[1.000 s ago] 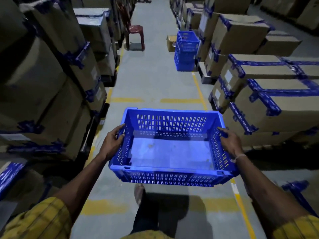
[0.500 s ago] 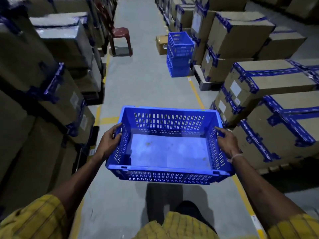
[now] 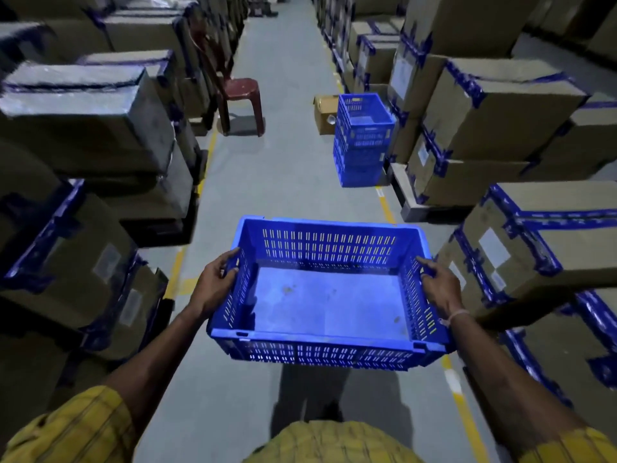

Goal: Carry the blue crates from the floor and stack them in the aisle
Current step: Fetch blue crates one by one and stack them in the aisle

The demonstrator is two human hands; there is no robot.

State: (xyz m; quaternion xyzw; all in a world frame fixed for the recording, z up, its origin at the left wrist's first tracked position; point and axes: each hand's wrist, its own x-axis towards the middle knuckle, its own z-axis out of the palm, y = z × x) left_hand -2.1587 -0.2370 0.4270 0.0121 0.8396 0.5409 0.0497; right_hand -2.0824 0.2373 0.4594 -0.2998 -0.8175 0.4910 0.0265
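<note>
With an empty blue crate gripped at its side walls by the left hand and right hand, several crates already stand stacked at one o'clock down the aisle, so this one awaits placing.

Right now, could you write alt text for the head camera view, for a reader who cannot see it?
A person's left hand and right hand grip an empty blue crate by its sides, above a warehouse aisle floor. Ahead on the right stands a stack of crates; taped boxes line both sides, with a red chair at left.
</note>
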